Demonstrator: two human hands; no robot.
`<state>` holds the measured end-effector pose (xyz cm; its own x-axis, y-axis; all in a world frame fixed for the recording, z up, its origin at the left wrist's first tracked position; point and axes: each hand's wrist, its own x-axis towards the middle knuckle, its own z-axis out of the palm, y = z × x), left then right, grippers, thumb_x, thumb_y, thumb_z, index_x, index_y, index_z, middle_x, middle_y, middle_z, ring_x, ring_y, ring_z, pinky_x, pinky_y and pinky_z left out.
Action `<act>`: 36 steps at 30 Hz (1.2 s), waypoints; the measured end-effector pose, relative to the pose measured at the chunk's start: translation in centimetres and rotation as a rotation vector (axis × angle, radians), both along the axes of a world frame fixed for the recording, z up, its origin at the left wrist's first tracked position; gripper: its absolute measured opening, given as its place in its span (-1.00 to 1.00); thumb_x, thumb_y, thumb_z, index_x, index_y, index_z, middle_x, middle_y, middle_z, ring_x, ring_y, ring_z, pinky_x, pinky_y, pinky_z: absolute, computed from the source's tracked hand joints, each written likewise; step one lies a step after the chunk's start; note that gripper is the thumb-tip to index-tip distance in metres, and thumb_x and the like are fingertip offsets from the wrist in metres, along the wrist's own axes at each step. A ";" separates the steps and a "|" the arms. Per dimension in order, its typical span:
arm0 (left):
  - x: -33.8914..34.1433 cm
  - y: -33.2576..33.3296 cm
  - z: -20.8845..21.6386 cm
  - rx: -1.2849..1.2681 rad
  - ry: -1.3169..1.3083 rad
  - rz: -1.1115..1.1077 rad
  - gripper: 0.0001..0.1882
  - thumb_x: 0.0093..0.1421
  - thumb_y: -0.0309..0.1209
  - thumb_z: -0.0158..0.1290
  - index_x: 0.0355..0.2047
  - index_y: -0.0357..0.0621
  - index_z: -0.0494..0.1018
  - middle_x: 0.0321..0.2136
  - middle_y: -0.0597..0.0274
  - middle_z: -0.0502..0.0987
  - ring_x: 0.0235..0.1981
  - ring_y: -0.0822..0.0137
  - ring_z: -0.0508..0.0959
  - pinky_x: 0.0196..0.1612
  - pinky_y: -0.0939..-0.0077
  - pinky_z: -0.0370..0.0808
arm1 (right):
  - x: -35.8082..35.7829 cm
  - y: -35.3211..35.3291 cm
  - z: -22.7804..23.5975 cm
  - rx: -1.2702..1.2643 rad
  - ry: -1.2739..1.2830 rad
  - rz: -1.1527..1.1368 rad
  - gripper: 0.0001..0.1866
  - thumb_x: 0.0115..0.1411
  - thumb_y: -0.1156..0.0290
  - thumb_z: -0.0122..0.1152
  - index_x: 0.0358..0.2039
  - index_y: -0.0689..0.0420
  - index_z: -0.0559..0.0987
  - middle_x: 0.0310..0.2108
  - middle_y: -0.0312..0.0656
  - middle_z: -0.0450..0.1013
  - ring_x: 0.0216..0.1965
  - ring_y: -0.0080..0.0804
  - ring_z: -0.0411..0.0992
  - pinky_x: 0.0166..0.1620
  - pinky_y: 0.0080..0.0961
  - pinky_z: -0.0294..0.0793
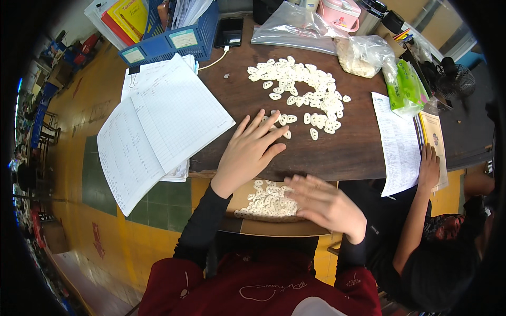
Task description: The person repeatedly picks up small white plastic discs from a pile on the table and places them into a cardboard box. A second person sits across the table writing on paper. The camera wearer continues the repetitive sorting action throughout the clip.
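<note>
Small cream-white pieces [308, 79], flat and rounded with holes through them, lie in a loose curved spread on the dark wooden table [337, 158]. My left hand [250, 150] rests over a few of them near the front, palm down, fingers spread and touching some. Below the table's front edge is a shallow cardboard box [279, 226] with a heap of the same kind of pieces [269, 200] in it. My right hand [329, 205] hovers at the box's right side, slightly blurred, its fingers stretched out. Nothing shows in its grasp.
An open notebook [168, 121] lies on papers at the left, by a blue file basket [179, 39] and a phone [229, 32]. Plastic bags [363, 55] and a green packet [406, 89] stand back right. A co-worker's hand [429, 166] rests by a printed sheet [395, 142].
</note>
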<state>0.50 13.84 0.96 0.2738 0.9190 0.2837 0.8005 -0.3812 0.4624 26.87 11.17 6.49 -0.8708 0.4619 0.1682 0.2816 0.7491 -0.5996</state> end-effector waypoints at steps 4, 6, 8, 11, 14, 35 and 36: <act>-0.5 -0.6 0.3 -0.046 -0.184 -0.045 -0.64 0.47 -0.18 0.07 0.16 0.03 0.63 0.42 0.22 0.39 0.49 0.00 0.26 0.53 0.01 0.13 | -2.0 3.1 -0.1 0.163 0.016 -0.231 -0.50 0.29 0.37 0.36 0.23 0.18 0.58 0.33 -0.01 0.44 0.38 -0.06 0.38 0.42 -0.05 0.37; -0.7 -0.9 0.4 -0.015 -0.293 -0.015 -0.70 0.46 -0.29 0.10 0.08 -0.08 0.67 0.38 0.16 0.45 0.48 0.02 0.31 0.49 0.07 0.23 | -3.2 4.0 -0.6 0.141 0.036 -0.261 -0.48 0.28 0.39 0.35 0.25 0.20 0.56 0.34 0.01 0.43 0.40 -0.01 0.36 0.43 -0.05 0.33; -1.0 -0.9 0.4 -0.042 -0.474 0.067 -0.71 0.46 -0.34 0.10 0.08 -0.13 0.66 0.34 0.10 0.48 0.46 0.01 0.34 0.45 0.11 0.28 | -4.4 4.7 -1.3 0.221 0.043 -0.247 -0.50 0.30 0.36 0.35 0.23 0.22 0.57 0.29 -0.04 0.48 0.35 -0.08 0.41 0.40 -0.12 0.39; -1.2 -0.7 0.3 0.005 -0.561 0.150 -0.75 0.44 -0.39 0.13 0.02 -0.20 0.68 0.29 0.02 0.53 0.42 -0.03 0.39 0.39 0.16 0.37 | -5.7 4.5 -2.6 0.240 0.000 -0.262 -0.52 0.31 0.34 0.34 0.22 0.20 0.58 0.28 -0.06 0.48 0.34 -0.11 0.42 0.38 -0.15 0.41; -1.0 -0.7 0.2 0.025 -0.522 0.155 -0.78 0.41 -0.39 0.17 -0.04 -0.18 0.71 0.28 0.03 0.53 0.41 -0.06 0.40 0.38 0.13 0.38 | -5.2 3.8 -2.9 0.309 -0.037 -0.282 -0.53 0.32 0.33 0.34 0.21 0.18 0.59 0.29 -0.08 0.49 0.34 -0.16 0.43 0.38 -0.17 0.42; -1.0 -1.6 0.6 -0.005 -0.784 0.242 -0.67 0.54 -0.38 -0.01 -0.09 -0.39 0.69 -0.08 -0.01 0.75 0.00 0.25 0.71 0.14 0.38 0.55 | -5.7 3.4 -1.5 0.092 0.051 -0.196 -0.40 0.32 0.33 0.33 0.34 0.19 0.47 0.39 0.01 0.36 0.41 -0.01 0.33 0.45 -0.07 0.31; -1.2 -1.5 0.7 -0.006 -0.802 0.250 -0.65 0.55 -0.36 -0.03 -0.08 -0.39 0.68 -0.07 -0.01 0.75 0.01 0.25 0.71 0.16 0.38 0.54 | -6.4 3.5 -2.0 0.137 0.027 -0.202 -0.39 0.32 0.32 0.33 0.35 0.17 0.46 0.40 -0.01 0.36 0.41 -0.03 0.32 0.44 -0.09 0.33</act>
